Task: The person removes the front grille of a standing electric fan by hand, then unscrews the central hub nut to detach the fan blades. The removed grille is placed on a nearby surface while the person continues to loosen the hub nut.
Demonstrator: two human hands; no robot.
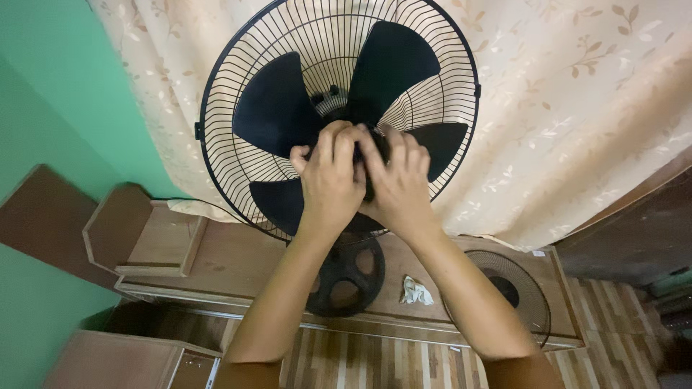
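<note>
- Now both hands, left hand (330, 176) and right hand (398, 181), clench fingers around the black fan blade's (277, 108) hub.
- Detached front grille (535, 302) and crumpled white rag (416, 291) lie on the wooden bench's (238, 263) right end.

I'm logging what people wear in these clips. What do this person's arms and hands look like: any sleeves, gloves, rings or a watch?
Both forearms are bare up to the picture's lower edge, with no sleeves in view. The left hand and right hand wear no gloves; no rings, watch or bracelet show. Fingernails are short and unpainted.

Even, soft indoor light, no glare; sharp centre, wide-angle bending at the edges, dimmer lower right corner
</note>
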